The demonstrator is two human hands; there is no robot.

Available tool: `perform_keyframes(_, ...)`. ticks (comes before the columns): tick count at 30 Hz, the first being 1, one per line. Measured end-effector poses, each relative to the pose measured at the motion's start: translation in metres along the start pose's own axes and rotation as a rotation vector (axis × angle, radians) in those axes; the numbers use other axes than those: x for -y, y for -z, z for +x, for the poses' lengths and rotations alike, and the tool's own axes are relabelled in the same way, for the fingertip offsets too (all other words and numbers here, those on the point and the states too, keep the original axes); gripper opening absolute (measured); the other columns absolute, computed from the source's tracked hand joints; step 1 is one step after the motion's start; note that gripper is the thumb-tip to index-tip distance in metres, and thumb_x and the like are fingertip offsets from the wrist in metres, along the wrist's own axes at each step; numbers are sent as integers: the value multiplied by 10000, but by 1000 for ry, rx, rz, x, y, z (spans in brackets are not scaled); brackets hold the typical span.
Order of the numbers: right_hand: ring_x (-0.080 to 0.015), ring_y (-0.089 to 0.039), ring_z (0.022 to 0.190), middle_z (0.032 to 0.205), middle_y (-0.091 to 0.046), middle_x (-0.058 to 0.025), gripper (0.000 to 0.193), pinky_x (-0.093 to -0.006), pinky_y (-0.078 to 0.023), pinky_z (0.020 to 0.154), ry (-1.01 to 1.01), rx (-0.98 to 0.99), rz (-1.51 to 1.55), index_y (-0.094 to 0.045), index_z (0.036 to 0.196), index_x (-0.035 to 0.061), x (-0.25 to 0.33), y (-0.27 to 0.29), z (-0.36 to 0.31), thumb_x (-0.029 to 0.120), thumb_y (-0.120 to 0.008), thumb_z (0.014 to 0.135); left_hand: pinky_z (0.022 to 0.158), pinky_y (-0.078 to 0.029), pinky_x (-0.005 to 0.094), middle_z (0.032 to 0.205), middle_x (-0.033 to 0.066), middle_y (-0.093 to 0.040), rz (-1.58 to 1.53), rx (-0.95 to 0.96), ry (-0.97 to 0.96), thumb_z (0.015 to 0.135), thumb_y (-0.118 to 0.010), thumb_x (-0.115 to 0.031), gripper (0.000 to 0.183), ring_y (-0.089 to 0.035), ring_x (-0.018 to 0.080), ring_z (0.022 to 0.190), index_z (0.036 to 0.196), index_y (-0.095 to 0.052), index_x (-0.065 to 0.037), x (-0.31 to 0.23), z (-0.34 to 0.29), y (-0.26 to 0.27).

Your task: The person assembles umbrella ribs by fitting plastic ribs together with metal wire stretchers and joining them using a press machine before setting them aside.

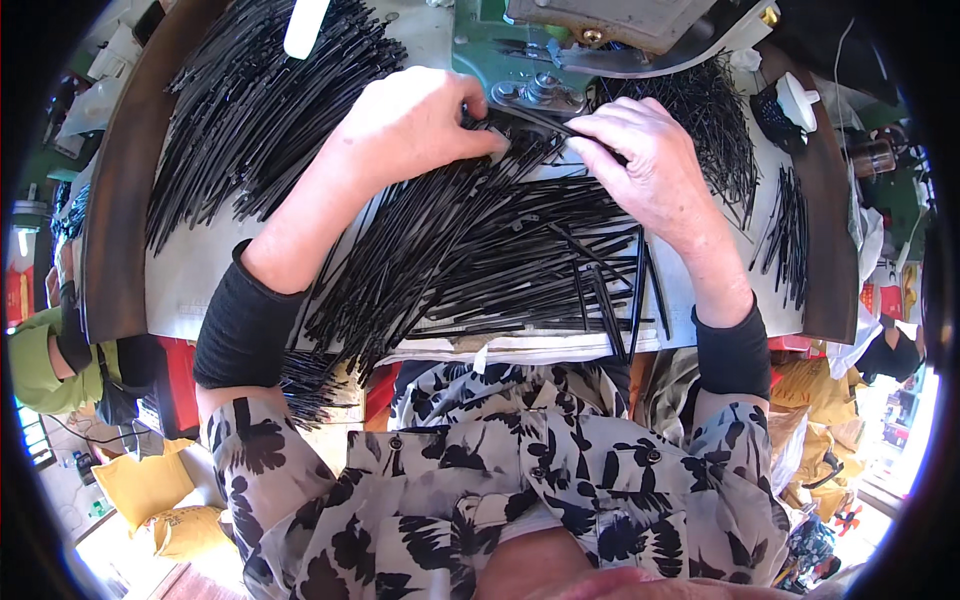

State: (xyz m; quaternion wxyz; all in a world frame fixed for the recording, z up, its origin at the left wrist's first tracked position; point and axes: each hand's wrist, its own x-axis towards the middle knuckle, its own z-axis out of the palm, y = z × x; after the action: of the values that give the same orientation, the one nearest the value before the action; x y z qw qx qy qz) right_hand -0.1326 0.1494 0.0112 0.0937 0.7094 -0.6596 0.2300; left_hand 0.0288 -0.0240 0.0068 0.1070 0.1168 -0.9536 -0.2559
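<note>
Slim, straight black strip (pixel 540 120), right fingers (pixel 596 126) clamped on it, left fingers (pixel 474 94) impossible to tell.

The left forearm (pixel 320 210) and right forearm (pixel 718 265) angle inward. The left grip (pixel 425 125) arches, fingers curled under, thumb pointing right; the right grip (pixel 640 165) pinches between thumb and fingers, knuckles uppermost.

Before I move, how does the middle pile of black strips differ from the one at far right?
Size: the middle pile is far larger than the right pile. Layout: the middle pile's strips slant and cross; the right pile's run mostly one way. Both consist of thin black strips on the table.
</note>
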Motion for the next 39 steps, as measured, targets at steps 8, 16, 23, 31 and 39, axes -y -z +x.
perform_keyframes(8, -62, -531, 555, 687, -627, -30, 292, -226, -430, 524, -521, 307, 784, -552, 1097, 9, 4, 0, -8, 133, -561, 833, 647, -496, 306, 716, 113, -649, 108, -39, 42, 741, -663, -244, 220, -632, 261, 663, 827, -677, -42, 1, 3, 1)
perform_keyframes(16, -60, -525, 549, 727, -630, -38, 345, -196, -421, 493, -679, 384, 1131, -505, 1148, 17, 12, -3, -8, 149, -554, 833, 504, -458, 223, 689, 21, -632, -427, -2, 229, 806, -657, -199, 239, -585, 79, 591, 953, -675, -12, 3, 18, -3)
perform_keyframes(23, -59, -526, 545, 728, -630, -45, 347, -185, -416, 486, -691, 348, 1157, -504, 1146, 8, 10, -5, -10, 153, -553, 834, 459, -451, 184, 817, 54, -621, -928, -7, 260, 837, -630, -193, 324, -597, 93, 592, 1094, -605, 1, -1, 14, -12)
perform_keyframes(31, -64, -530, 541, 716, -629, -60, 365, -183, -414, 484, -675, 284, 1176, -493, 1151, -11, 12, -5, -5, 160, -555, 834, 466, -470, 205, 817, 50, -595, -1033, -30, 255, 854, -611, -191, 332, -598, 102, 584, 1122, -589, 3, -10, 12, -12)
perform_keyframes(39, -73, -542, 536, 718, -629, -60, 373, -180, -425, 484, -689, 246, 1222, -501, 1150, -17, 8, -5, -5, 165, -553, 828, 456, -471, 198, 805, 46, -594, -971, -70, 194, 870, -585, -161, 312, -581, 91, 549, 1127, -582, 16, -11, 21, -16)
